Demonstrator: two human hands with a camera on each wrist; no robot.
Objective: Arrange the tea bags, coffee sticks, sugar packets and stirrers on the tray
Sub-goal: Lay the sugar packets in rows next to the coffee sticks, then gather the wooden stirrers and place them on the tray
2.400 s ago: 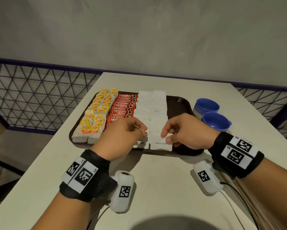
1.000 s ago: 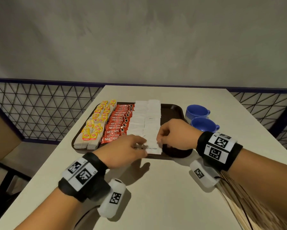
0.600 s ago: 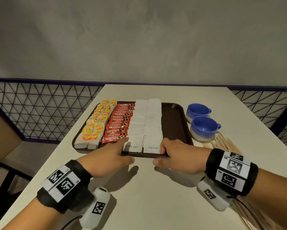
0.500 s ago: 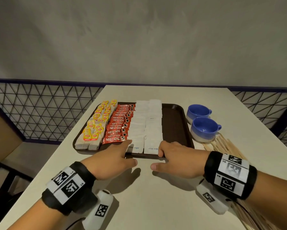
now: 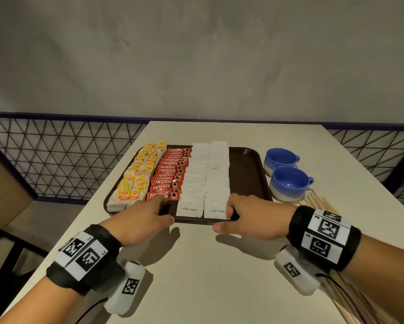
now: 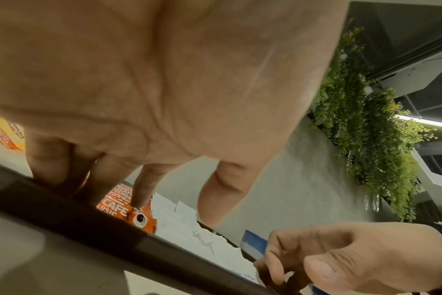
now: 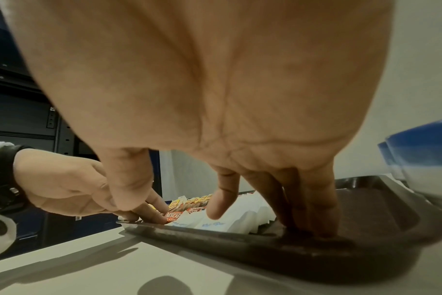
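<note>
A brown tray (image 5: 245,174) holds yellow tea bags (image 5: 138,181) on the left, then red coffee sticks (image 5: 170,176), then two columns of white sugar packets (image 5: 205,181); its right strip is bare. My left hand (image 5: 154,211) rests over the near rim, with the index fingertip on the nearest coffee stick (image 6: 119,209). My right hand (image 5: 240,216) presses straight fingers (image 7: 308,209) on the tray floor just right of the sugar packets (image 7: 215,223), thumb hanging outside the rim. Neither hand holds anything. Wooden stirrers (image 5: 317,202) lie on the table to the right, partly under my right forearm.
Two blue cups (image 5: 289,183) stand on the table just right of the tray, beside the stirrers. The table's left edge drops to a wire-mesh railing (image 5: 56,160). A grey wall lies beyond the far edge.
Both hands left the front sugar packets and drew back to the tray's near rim. In the last half second they have barely moved.
</note>
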